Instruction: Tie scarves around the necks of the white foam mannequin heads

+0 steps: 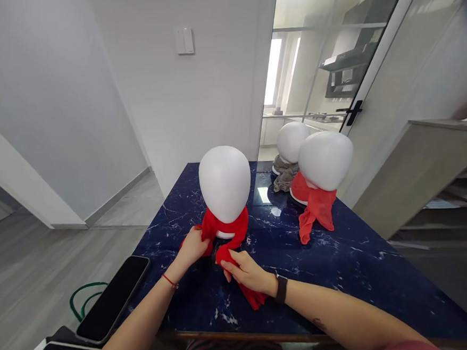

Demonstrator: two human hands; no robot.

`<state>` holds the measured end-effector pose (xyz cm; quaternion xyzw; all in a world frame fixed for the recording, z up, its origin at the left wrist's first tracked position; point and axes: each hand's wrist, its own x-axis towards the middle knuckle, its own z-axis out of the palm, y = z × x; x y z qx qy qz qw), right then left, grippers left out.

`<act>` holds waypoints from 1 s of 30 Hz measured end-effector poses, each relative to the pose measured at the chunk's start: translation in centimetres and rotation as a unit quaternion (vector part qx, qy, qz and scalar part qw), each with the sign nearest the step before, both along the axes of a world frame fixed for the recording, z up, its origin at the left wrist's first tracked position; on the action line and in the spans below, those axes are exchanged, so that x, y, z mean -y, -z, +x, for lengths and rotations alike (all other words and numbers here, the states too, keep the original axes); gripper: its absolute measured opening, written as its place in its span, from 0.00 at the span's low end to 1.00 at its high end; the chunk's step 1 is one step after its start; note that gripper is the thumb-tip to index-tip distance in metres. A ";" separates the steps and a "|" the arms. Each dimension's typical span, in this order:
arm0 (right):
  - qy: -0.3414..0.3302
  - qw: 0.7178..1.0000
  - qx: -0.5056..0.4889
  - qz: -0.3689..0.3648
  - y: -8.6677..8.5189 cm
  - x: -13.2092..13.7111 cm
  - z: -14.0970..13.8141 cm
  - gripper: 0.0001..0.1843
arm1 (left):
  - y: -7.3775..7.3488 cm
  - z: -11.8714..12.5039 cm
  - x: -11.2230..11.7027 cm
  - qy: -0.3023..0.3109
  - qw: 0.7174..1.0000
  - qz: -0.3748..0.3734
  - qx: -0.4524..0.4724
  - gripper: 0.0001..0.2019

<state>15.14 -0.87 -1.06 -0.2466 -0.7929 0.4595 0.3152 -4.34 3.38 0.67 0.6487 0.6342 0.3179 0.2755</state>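
In front of me a white mannequin head (225,181) stands upright on the dark blue table. A red scarf (242,225) is draped around its neck, with a loose end on each side. My left hand (193,245) is closed on the end at the left of the neck. Closer to me, my right hand (244,270) grips the other end, and its tail hangs below the fingers onto the table. The two ends are apart, and part of the head's white base shows between them.
The blue marbled table (304,276) bears two more white heads at the back right, one with a coral scarf (318,209), one with a grey-brown scarf (285,174). A phone (114,298) with a green cord (82,297) lies at the left edge. Behind stands a glass door (313,57).
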 end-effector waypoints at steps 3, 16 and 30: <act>0.004 1.000 -0.009 0.010 -0.2 0.0 0.1 0.19 | -0.2 -0.8 -0.2 -0.013 0.996 -0.014 0.082 0.09; 0.154 0.981 -0.072 -0.091 0.3 -1.2 -0.3 0.16 | -4.1 -1.6 3.0 -0.041 0.678 -0.345 0.648 0.10; -0.041 0.775 -0.290 -0.559 0.0 -1.4 -3.1 0.15 | -0.2 4.7 8.8 -0.106 0.985 0.121 0.067 0.16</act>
